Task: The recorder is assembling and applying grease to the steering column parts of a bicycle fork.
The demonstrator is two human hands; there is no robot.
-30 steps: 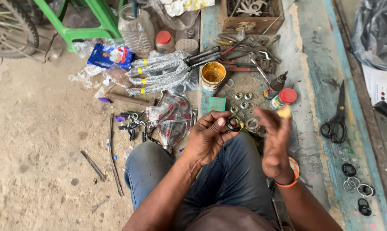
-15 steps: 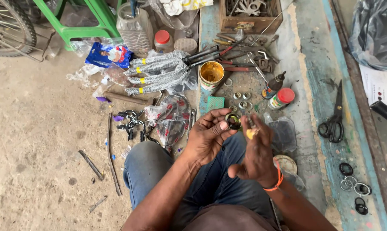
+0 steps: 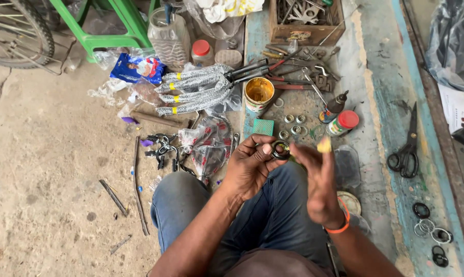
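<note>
My left hand (image 3: 252, 166) holds a small dark metal ring, like a bearing cup (image 3: 280, 150), pinched between thumb and fingers above my lap. My right hand (image 3: 319, 179) is raised beside it, fingers spread, with a dab of yellow grease (image 3: 324, 145) on a fingertip close to the ring. An orange band circles my right wrist. An open tin of yellow grease (image 3: 259, 93) stands just beyond the hands. Several small round bearing parts (image 3: 292, 124) lie on the worn board past the ring.
Scissors (image 3: 406, 151) lie at the right on the blue board; rings and washers (image 3: 429, 231) sit lower right. A red-capped jar (image 3: 343, 122), pliers and tools (image 3: 288, 72), a wooden box of spanners (image 3: 306, 18), wrapped silver bundles (image 3: 196, 90), a green stool (image 3: 114, 31) and a bicycle wheel (image 3: 16, 36) lie around.
My right hand went from reaching toward the red-capped jar, dipped low near the ring, and now rises beside it with grease on a fingertip. The left hand has kept the ring almost still.
</note>
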